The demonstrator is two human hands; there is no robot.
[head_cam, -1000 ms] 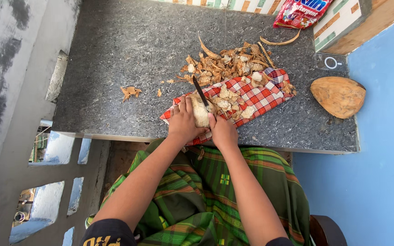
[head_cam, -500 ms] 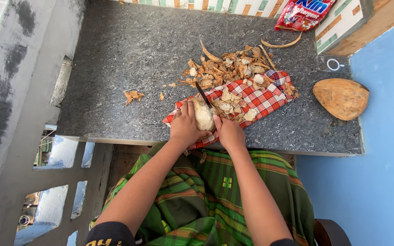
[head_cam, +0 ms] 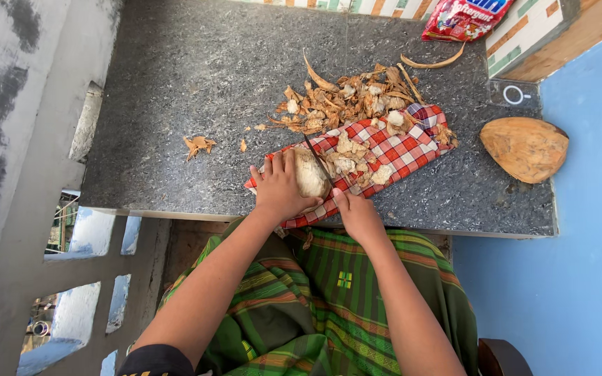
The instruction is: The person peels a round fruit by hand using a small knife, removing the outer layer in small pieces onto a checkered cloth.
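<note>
Gripping a pale, partly husked coconut (head_cam: 309, 174) at the near edge of the counter, the left hand (head_cam: 280, 188) wraps it with fingers spread over the top, steadying it against the blade. Right hand (head_cam: 358, 214) curls closed round a knife (head_cam: 320, 159) handle, dark blade lying along the coconut's right side. Both sit on a red checked cloth (head_cam: 391, 150), likely there to catch scraps. Beyond it, a pile of husk peelings (head_cam: 346, 101); far right, another brown coconut (head_cam: 524, 147) on the granite counter (head_cam: 175, 83).
</note>
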